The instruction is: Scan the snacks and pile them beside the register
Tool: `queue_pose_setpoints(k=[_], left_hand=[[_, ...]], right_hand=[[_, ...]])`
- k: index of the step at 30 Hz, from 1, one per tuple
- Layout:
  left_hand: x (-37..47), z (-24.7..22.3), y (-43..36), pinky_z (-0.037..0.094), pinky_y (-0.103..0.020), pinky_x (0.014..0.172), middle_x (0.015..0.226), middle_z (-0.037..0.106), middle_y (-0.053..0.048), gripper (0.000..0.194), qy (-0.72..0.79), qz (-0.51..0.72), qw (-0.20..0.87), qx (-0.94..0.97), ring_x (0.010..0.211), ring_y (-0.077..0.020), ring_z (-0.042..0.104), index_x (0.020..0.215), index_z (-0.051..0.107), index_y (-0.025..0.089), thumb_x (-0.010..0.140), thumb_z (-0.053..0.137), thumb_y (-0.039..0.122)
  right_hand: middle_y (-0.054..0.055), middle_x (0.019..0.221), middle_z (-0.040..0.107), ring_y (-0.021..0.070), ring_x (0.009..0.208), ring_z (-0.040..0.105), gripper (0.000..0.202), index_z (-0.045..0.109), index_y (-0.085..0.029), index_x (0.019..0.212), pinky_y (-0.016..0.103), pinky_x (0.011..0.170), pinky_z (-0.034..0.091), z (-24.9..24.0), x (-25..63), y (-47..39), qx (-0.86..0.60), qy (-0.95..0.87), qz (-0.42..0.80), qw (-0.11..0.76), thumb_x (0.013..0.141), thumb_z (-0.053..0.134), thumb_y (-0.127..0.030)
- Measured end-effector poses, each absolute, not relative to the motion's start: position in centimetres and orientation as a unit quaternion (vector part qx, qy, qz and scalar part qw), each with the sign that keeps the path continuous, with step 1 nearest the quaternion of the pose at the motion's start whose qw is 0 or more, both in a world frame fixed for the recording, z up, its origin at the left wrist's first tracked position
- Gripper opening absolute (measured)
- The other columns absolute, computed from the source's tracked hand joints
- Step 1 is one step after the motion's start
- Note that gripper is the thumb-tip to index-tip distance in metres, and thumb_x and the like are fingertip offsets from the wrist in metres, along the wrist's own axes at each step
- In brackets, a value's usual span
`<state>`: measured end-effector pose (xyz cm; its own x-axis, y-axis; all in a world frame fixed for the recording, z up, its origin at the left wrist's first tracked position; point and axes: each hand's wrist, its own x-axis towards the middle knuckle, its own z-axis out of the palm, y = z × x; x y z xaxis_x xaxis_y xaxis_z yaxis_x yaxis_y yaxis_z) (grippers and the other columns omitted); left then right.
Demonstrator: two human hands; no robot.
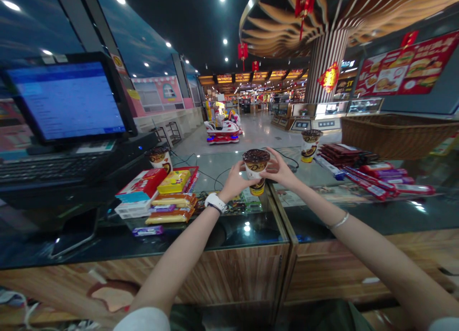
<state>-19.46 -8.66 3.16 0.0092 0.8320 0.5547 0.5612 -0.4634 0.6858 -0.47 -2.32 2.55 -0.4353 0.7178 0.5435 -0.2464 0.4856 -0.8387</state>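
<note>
Ctr [247, 235], held cup [256, 165], lit rm [256, 128]

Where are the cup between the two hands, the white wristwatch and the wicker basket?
cup between the two hands [256, 162], head view, on the upper front of its side
white wristwatch [214, 201], head view, on its band
wicker basket [396, 136], head view, on its woven side wall

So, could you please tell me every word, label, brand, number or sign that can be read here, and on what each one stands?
"D": held cup; its remaining letters are too blurred.
"BAO": apparently, on a distant lit sign.
Too small or blurred: monitor, yellow box, red menu board, hanging red diamond.
No number is readable.
</note>
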Motion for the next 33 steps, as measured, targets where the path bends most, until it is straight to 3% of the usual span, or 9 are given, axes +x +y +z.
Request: queue_pose_setpoints(k=[3, 5, 9, 12, 14, 19, 25, 31, 33], left_hand=[[-20.4, 3.7, -8.3, 0.049, -0.044, 0.1, 0.127, 0.066, -0.015, 0.068, 0.483, 0.483, 0.198, 0.703, 0.115, -0.0265, 0.064, 0.122, 0.054, 0.016, 0.063, 0.086, 0.027], [-20.8, 4.1, -8.2, 0.049, -0.045, 0.102, 0.126, 0.067, -0.014, 0.067, 0.469, 0.472, 0.224, 0.712, 0.116, -0.0267, 0.064, 0.122, 0.056, 0.017, 0.063, 0.086, 0.026], [-21.2, 4.7, -8.5, 0.047, -0.047, 0.103, 0.126, 0.067, -0.015, 0.068, 0.451, 0.463, 0.248, 0.722, 0.116, -0.0274, 0.064, 0.123, 0.058, 0.016, 0.062, 0.085, 0.025], [-21.4, 4.8, -8.5, 0.047, -0.045, 0.103, 0.127, 0.067, -0.014, 0.065, 0.445, 0.453, 0.245, 0.732, 0.116, -0.0269, 0.063, 0.123, 0.059, 0.015, 0.063, 0.084, 0.027], [-21.6, 4.8, -8.5, 0.047, -0.044, 0.103, 0.126, 0.067, -0.013, 0.062, 0.451, 0.44, 0.23, 0.741, 0.116, -0.0265, 0.063, 0.122, 0.06, 0.016, 0.066, 0.083, 0.03], [-22.1, 4.1, -9.1, 0.04, -0.051, 0.109, 0.121, 0.07, -0.011, 0.052, 0.523, 0.399, 0.147, 0.739, 0.115, -0.0281, 0.064, 0.121, 0.061, 0.019, 0.075, 0.076, 0.039], [-22.2, 3.2, -10.8, 0.019, -0.06, 0.118, 0.119, 0.072, -0.009, 0.037, 0.616, 0.341, 0.039, 0.709, 0.116, -0.0274, 0.065, 0.116, 0.058, 0.022, 0.083, 0.068, 0.034], [-23.1, 3.6, -11.7, 0.029, -0.053, 0.114, 0.105, 0.074, -0.007, 0.009, 0.651, 0.297, -0.043, 0.698, 0.106, -0.0249, 0.068, 0.097, 0.059, 0.021, 0.092, 0.058, 0.029], [-23.5, 3.6, -12.0, 0.032, -0.052, 0.112, 0.098, 0.075, -0.006, 0.007, 0.653, 0.278, -0.077, 0.7, 0.101, -0.0259, 0.069, 0.09, 0.06, 0.022, 0.092, 0.058, 0.028]], right_hand=[[0.002, 0.109, 0.067, 0.019, 0.09, 0.068, 0.104, 0.032, -0.035, 0.146, 0.04, 0.088, 0.056, 2.6, -0.2, -1.9, -0.149, -0.688, 0.518, 0.486, 0.058, 0.089, -0.037], [0.001, 0.106, 0.068, 0.018, 0.086, 0.069, 0.094, 0.038, -0.033, 0.137, 0.039, 0.086, 0.057, 2.7, 0.0, -1.7, -0.151, -0.682, 0.526, 0.485, 0.058, 0.089, -0.038], [-0.001, 0.091, 0.068, 0.0172, 0.077, 0.069, 0.05, 0.053, -0.024, 0.091, 0.036, 0.077, 0.057, 2.7, 0.4, -1.5, -0.185, -0.714, 0.488, 0.467, 0.06, 0.086, -0.044], [-0.001, 0.073, 0.064, 0.0172, 0.071, 0.064, 0.042, 0.049, -0.022, 0.066, 0.034, 0.071, 0.054, 2.4, 0.4, -1.6, -0.189, -0.783, 0.421, 0.417, 0.069, 0.077, -0.053], [0.002, 0.076, 0.065, 0.0175, 0.072, 0.063, 0.042, 0.051, -0.021, 0.061, 0.033, 0.07, 0.052, 2.2, 0.2, -2.0, -0.175, -0.821, 0.362, 0.405, 0.075, 0.071, -0.055], [0.006, 0.093, 0.065, 0.0201, 0.084, 0.063, 0.033, 0.054, -0.021, 0.064, 0.032, 0.073, 0.049, 1.3, -1.0, -2.9, -0.177, -0.854, 0.25, 0.421, 0.085, 0.06, -0.046], [0.002, 0.083, 0.06, 0.0197, 0.078, 0.059, 0.013, 0.05, -0.023, 0.077, 0.029, 0.067, 0.045, -0.2, -2.9, -3.5, -0.264, -0.864, 0.152, 0.4, 0.083, 0.06, -0.029], [0.007, 0.099, 0.061, 0.0217, 0.087, 0.062, 0.002, 0.056, -0.023, 0.091, 0.031, 0.072, 0.051, -0.4, -5.7, -3.8, -0.283, -0.879, 0.109, 0.368, 0.089, 0.055, -0.024], [0.01, 0.118, 0.059, 0.0231, 0.103, 0.063, 0.015, 0.06, -0.023, 0.101, 0.036, 0.084, 0.053, -0.8, -6.6, -3.7, -0.256, -0.889, 0.12, 0.361, 0.089, 0.053, -0.018]])
